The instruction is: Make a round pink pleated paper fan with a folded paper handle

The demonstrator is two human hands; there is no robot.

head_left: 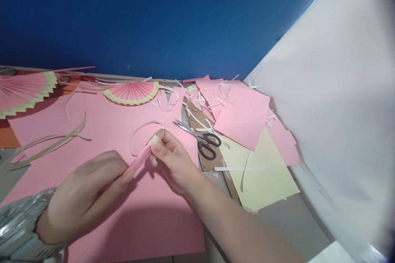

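Between my hands is a narrow stack of folded pink paper (142, 159) with a pale green edge at its far end. My left hand (92, 185), with a bulky watch at the wrist, is closed on the near end. The fingers of my right hand (171, 158) pinch the green-edged end. Both hands are above a large pink sheet (166, 222). To the right of my right hand lies a pair of scissors (205, 141) with black handles, its blades slightly apart. Behind the hands rests a pleated pink paper fan (132, 91) with a green rim.
Another pleated fan (24, 90) lies at the far left. A pale yellow sheet (262, 181) and pink sheets (243, 111) overlap on the right, near brown cardboard (197, 117). Curled paper strips (58, 144) are scattered about. A blue wall (154, 20) and a white wall (342, 78) bound the table.
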